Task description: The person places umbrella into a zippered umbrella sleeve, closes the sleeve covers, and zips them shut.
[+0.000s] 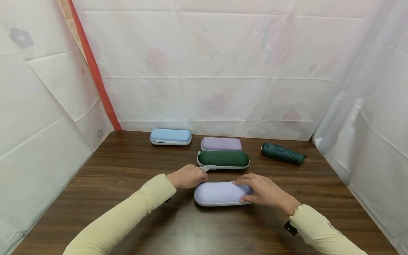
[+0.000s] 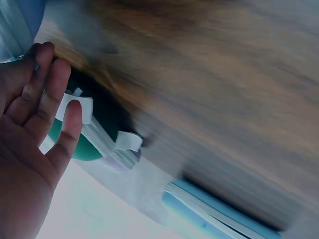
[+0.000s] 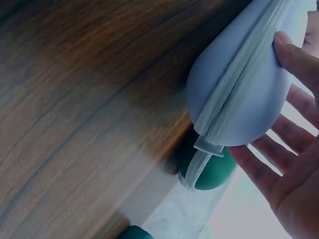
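Observation:
A lavender zippered glasses case (image 1: 216, 194) lies on the brown table (image 1: 153, 223) in front of the person. The right hand (image 1: 266, 191) grips its right end, thumb on the near side (image 3: 304, 59) and fingers round the far side. At the left end, the curled left hand (image 1: 189, 177) has thumb and index fingertips together right at the end of the zipper, as the left wrist view shows. The zipper pull itself is mostly hidden by the fingers. Just behind lies a dark green glasses case (image 1: 223, 159) with a pale strap (image 1: 209, 168) reaching toward the left hand.
Behind the green case sits a purple case (image 1: 221, 143). A light blue case (image 1: 170, 136) lies at the back left, and a folded dark green umbrella (image 1: 283, 153) at the back right. White patterned sheets (image 1: 207, 71) enclose the table's back and sides.

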{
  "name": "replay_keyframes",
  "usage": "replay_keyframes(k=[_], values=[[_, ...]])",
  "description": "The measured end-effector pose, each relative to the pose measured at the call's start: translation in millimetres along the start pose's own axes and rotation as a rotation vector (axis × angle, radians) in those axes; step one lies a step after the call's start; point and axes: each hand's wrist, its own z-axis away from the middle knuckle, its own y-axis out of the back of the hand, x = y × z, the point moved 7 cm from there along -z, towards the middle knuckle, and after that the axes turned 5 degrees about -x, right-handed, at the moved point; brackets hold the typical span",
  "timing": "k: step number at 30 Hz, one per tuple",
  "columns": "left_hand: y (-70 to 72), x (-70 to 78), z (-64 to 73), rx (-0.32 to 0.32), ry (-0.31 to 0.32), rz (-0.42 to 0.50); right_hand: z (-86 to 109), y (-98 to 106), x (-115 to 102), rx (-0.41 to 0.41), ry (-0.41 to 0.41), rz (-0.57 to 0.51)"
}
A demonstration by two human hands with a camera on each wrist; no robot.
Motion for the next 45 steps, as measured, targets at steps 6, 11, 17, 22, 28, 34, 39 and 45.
replay_keyframes(k=[6, 11, 17, 22, 28, 34, 39, 45], values=[[-1.1, -3.8, 15.8, 0.026, 0.016, -0.064, 0.7, 1.7, 0.6, 0.033, -0.011, -0.006], [2.8, -3.0, 23.6, 0.065, 0.002, -0.073, 0.6, 2.1, -0.4, 0.064, -0.028, -0.005], [7.6, 1.1, 32.7, 0.088, -0.019, -0.073, -0.8, 0.2, -1.7, 0.069, -0.053, -0.011], [10.0, 3.5, 41.1, 0.108, -0.012, -0.063, -0.2, -0.6, -1.8, 0.090, -0.071, -0.007], [10.2, 5.5, 49.0, 0.112, 0.010, -0.030, -0.6, -2.1, -3.2, 0.130, -0.077, 0.006], [6.3, 5.7, 54.8, 0.115, 0.027, -0.006, -2.2, -2.2, -4.7, 0.149, -0.091, 0.015], [6.1, 7.6, 58.0, 0.139, 0.032, 0.018, -2.8, -1.5, -4.5, 0.146, -0.115, 0.018], [5.7, 9.1, 59.9, 0.130, 0.057, 0.042, -5.3, 1.0, -6.1, 0.127, -0.117, 0.022]])
